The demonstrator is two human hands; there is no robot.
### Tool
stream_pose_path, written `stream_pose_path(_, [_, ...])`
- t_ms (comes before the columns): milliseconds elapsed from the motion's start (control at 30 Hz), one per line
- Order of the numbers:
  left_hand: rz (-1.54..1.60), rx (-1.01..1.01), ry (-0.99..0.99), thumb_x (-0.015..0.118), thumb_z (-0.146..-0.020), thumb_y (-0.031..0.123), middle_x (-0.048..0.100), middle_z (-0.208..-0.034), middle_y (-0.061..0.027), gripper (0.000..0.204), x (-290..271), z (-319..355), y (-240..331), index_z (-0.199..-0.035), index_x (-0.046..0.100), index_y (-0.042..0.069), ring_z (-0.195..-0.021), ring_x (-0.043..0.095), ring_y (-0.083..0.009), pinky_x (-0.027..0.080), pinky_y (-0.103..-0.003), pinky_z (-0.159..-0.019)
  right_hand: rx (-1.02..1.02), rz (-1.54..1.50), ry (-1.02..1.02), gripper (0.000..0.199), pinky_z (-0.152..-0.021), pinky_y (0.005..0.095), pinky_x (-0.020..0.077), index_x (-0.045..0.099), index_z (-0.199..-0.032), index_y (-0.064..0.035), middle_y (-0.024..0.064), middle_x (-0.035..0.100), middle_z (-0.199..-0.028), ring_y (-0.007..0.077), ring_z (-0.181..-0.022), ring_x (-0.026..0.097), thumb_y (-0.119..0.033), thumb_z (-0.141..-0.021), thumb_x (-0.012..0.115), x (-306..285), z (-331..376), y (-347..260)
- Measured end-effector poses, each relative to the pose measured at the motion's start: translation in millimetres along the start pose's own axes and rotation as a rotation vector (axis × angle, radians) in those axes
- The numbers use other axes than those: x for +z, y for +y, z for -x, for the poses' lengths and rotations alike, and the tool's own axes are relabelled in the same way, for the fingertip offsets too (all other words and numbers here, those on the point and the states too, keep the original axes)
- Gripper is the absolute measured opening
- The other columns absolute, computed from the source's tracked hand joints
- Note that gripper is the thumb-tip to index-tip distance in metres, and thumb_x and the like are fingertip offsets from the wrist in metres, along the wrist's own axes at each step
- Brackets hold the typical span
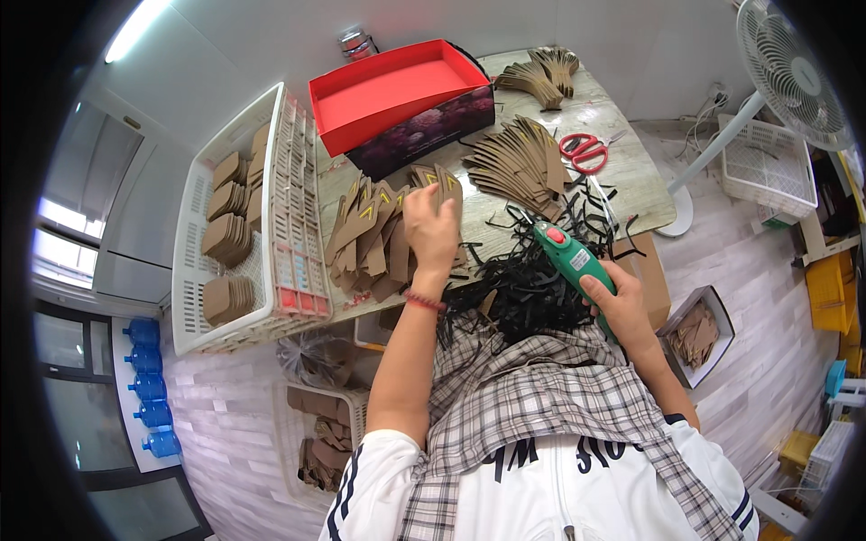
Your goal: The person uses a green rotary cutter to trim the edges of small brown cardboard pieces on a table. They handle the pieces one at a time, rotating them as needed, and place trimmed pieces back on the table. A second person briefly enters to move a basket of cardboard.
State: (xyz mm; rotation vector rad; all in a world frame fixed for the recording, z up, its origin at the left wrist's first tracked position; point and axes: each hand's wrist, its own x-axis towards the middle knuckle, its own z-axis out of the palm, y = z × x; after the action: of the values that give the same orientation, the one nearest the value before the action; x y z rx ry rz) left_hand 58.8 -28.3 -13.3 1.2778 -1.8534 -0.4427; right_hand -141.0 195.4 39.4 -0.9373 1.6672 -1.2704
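Observation:
My right hand [615, 296] is wrapped round green electric scissors [574, 256] with a red button, their narrow metal tip pointing up and left. Below the tool, a tangled heap of black strips [528, 293] spreads over the table edge and my lap. My left hand [431, 225] reaches into a pile of brown flat pieces [372, 236] with yellow angular marks. Its fingers are curled at the pile's right side, and what they pinch is hidden. A fan of similar brown pieces [519, 167] lies beyond the strips.
Red-handled scissors [585, 151] lie at the table's right. A red-lined box [397, 99] stands behind the pile. Left is a white crate [293, 216] with stacked brown pieces. More bundles [534, 81] lie at the back. A floor fan [794, 72] and a floor box [714, 311] are right.

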Motion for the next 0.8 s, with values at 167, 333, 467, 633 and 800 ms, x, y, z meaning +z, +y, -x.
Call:
stream_pose_path(167, [-0.253,-0.026,-0.152,0.063,-0.075,0.005,0.043,-0.131,-0.0259,0.051,46,10,-16,-0.123,0.049,-0.006,-0.123,0.039,-0.0394,0.031,-0.044,-0.106,0.016,-0.044,0.023,0.031,-0.049,0.0208,0.0416,0.063,-0.103,-0.0002,0.0001,0.058,-0.07,0.0055,-0.054,0.05,-0.026,-0.086,0.067,-2,2,8])
stream_pose_path(333, [-0.177,0.066,-0.129,0.061,-0.072,0.003,0.05,-0.119,-0.0208,0.04,67,22,-5,-0.11,0.058,-0.005,-0.113,0.045,-0.036,0.035,-0.043,-0.099,0.022,-0.04,0.043,0.032,-0.049,0.0208,0.0421,0.064,-0.104,-0.0002,0.0006,0.058,-0.069,0.0055,-0.054,0.051,-0.027,-0.086,0.067,-5,2,15])
stream_pose_path(467, [-0.301,0.068,-0.096,0.067,-0.07,0.013,0.05,-0.098,-0.014,0.025,55,9,18,-0.092,0.062,0.002,-0.099,0.046,-0.031,0.034,-0.046,-0.086,0.028,-0.035,0.051,0.032,-0.049,0.0209,0.0422,0.064,-0.104,-0.0006,0.0008,0.059,-0.069,0.0057,-0.055,0.052,-0.027,-0.086,0.068,-10,1,15])
stream_pose_path(633, [-0.403,0.004,-0.071,0.073,-0.067,0.026,0.056,-0.098,-0.0163,0.035,80,-26,12,-0.086,0.059,0.0,-0.099,0.051,-0.0334,0.035,-0.045,-0.087,0.056,-0.049,0.053,0.032,-0.05,0.021,0.0426,0.064,-0.103,-0.0008,0.0003,0.059,-0.069,0.0057,-0.055,0.052,-0.028,-0.087,0.068,-7,-2,14])
stream_pose_path(800, [-0.22,-0.129,-0.004,0.075,-0.069,0.02,0.057,-0.092,-0.0079,0.023,93,-23,2,-0.083,0.06,0.008,-0.097,0.051,-0.0278,0.035,-0.043,-0.087,0.036,-0.038,0.077,0.033,-0.05,0.021,0.0419,0.064,-0.102,-0.0006,0.0003,0.059,-0.068,0.0055,-0.054,0.051,-0.029,-0.087,0.067,-1,-10,16])
